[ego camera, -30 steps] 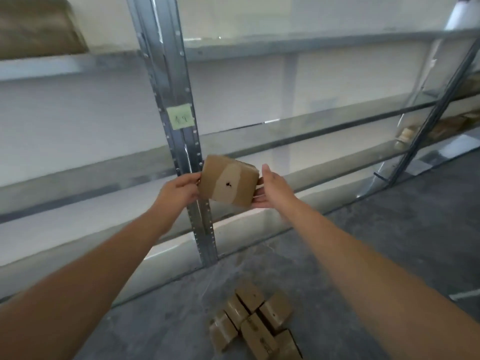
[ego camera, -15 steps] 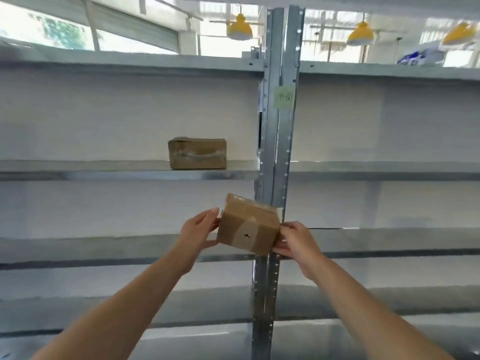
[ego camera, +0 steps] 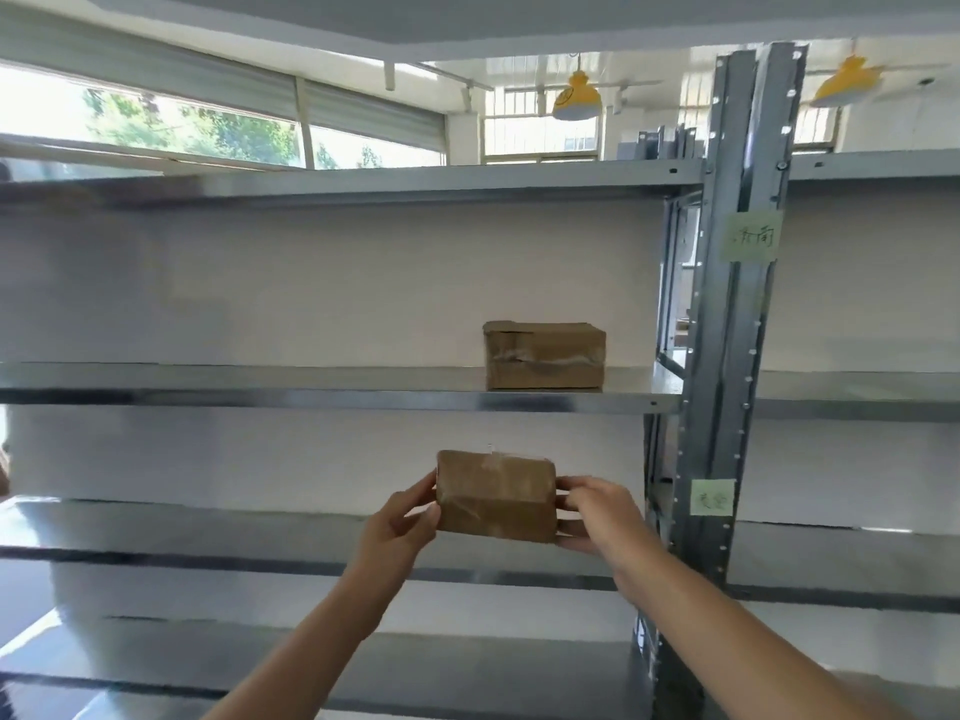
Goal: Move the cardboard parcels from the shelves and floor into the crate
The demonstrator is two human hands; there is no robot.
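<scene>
We hold a small taped cardboard parcel (ego camera: 496, 495) in mid-air before the grey metal shelving, our left hand (ego camera: 402, 522) clamped on its left end with the thumb against the front face, our right hand (ego camera: 597, 514) pinching its right end between fingers and thumb. The parcel hangs level, in front of the gap between the shelf (ego camera: 311, 394) above and the next one down, touching neither. A second, larger parcel (ego camera: 544, 356) sits on that upper shelf, just left of the perforated steel upright (ego camera: 727, 356), which carries two pale green handwritten labels (ego camera: 749, 236). The crate is nowhere in view, so we judge the step in hand to be the carry: one parcel is lifted and not yet delivered, and the next move calls for turning away from the rack to find the crate and lowering the box in, before coming back for the one on the shelf. Compared with half a second ago, the view has swung left, sending the upright from centre to the right edge, and the held parcel, then tilted corner-forward against the post, now sits squarer and clear of it, directly below the shelved one.
</scene>
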